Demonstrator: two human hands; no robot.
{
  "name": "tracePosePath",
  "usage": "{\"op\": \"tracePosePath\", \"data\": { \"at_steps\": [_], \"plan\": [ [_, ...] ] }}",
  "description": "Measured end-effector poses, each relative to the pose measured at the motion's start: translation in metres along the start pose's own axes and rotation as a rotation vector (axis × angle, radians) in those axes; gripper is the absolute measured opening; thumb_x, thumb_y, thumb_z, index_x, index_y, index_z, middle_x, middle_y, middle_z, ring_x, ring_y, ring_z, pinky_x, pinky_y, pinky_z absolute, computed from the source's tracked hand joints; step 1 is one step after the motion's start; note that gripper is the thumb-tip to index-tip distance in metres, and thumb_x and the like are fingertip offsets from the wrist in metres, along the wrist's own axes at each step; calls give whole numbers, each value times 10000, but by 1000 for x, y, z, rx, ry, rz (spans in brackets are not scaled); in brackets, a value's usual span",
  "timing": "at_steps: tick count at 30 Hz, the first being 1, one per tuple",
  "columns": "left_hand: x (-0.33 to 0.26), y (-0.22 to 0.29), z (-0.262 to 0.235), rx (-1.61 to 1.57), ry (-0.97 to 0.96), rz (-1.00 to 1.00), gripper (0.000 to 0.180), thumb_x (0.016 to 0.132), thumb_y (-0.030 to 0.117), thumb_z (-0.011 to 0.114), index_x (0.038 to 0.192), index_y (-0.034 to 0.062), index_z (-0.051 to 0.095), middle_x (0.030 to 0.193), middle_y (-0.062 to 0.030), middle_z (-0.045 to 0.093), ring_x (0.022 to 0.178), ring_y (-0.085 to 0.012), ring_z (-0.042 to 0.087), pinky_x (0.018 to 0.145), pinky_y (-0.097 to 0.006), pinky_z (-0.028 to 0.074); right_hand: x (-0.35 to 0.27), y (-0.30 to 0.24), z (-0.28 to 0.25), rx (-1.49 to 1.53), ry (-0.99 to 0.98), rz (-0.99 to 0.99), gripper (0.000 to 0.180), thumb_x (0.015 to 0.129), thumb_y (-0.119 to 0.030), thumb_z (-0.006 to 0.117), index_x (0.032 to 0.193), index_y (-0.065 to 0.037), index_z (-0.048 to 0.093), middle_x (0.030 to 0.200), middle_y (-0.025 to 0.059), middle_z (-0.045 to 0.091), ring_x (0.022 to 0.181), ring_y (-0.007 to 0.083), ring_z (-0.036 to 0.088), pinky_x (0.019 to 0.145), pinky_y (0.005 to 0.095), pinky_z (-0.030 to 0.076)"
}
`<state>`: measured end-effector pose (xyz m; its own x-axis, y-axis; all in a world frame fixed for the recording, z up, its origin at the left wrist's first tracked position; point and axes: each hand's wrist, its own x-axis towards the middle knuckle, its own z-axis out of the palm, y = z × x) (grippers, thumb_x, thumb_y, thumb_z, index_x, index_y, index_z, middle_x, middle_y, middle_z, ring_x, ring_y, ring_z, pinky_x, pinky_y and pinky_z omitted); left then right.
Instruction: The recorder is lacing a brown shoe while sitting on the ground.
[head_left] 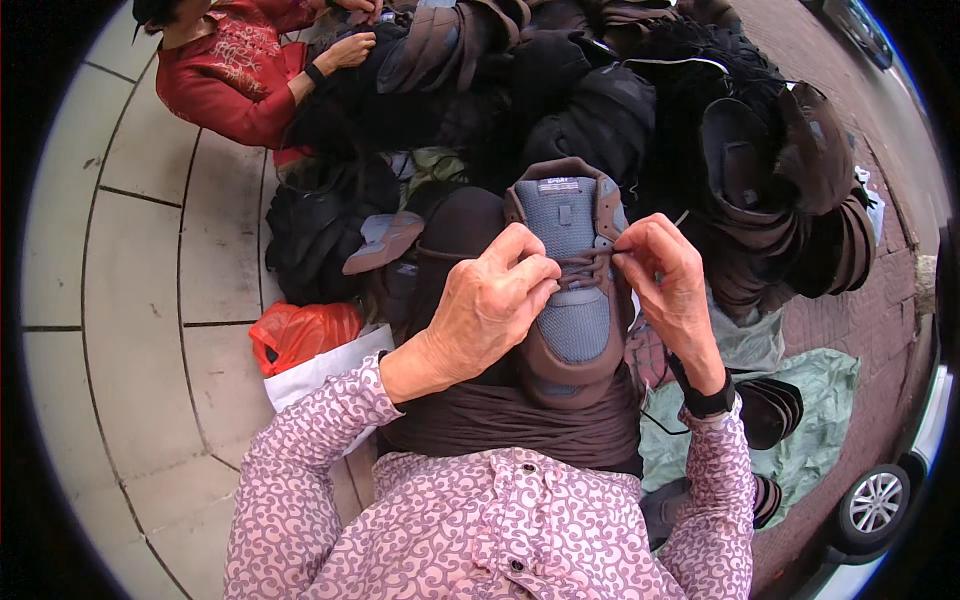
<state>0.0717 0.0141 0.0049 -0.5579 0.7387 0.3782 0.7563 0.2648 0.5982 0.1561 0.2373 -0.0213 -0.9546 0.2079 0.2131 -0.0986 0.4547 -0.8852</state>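
**A:** So what's going on around the fingers? Beyond them a big pile of dark shoes [620,110] is sitting on the pavement, and another person in a red top [225,75] is digging into it at the far left. Below the right wrist a green sheet [820,400] is lying on the ground, and left of the left forearm there's an orange bag [300,330].

**B:** Right, and the brown and grey-blue shoe [572,290] is resting on the lap between both hands, toe toward the body. The left hand [490,310] is curling shut on the lace [585,268] at mid-shoe, the right hand [670,280] is pinching the lace's other end just beside the eyelets.

**A:** How far along?

**B:** I'd say the lacing is partway: the lace is crossing the middle, the upper eyelets under the tongue are looking empty, and no bow is showing.
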Motion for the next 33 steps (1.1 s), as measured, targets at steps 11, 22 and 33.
{"op": "tracePosePath", "data": {
  "at_steps": [11, 22, 33],
  "plan": [
    [12, 17, -15, -526, -230, -627, 89, 944, 4, 635, 1012, -45, 608, 848, -86, 666, 667, -124, 696, 585, -254, 545, 3, -3, 10, -239, 39, -230, 174, 849, 84, 626, 987, -1, 565, 921, 166, 556, 817, 376, 629, 688, 429, 518],
    [4, 6, -20, -256, -127, -224, 145, 850, -40, 711, 992, -8, 704, 866, -53, 684, 623, -77, 633, 558, -221, 486, 25, 22, 1, -452, 226, -241, 175, 770, 73, 647, 893, -2, 548, 864, 186, 562, 783, 401, 626, 662, 468, 525],
    [4, -11, -14, -147, 100, -246, 255, 835, -21, 730, 1083, 10, 678, 1002, -92, 650, 661, -150, 650, 561, -265, 502, 52, 86, -32, -68, 217, 171, 61, 853, 5, 698, 898, 15, 657, 750, 25, 600, 654, 90, 562, 584, 248, 461]
  ]
}}
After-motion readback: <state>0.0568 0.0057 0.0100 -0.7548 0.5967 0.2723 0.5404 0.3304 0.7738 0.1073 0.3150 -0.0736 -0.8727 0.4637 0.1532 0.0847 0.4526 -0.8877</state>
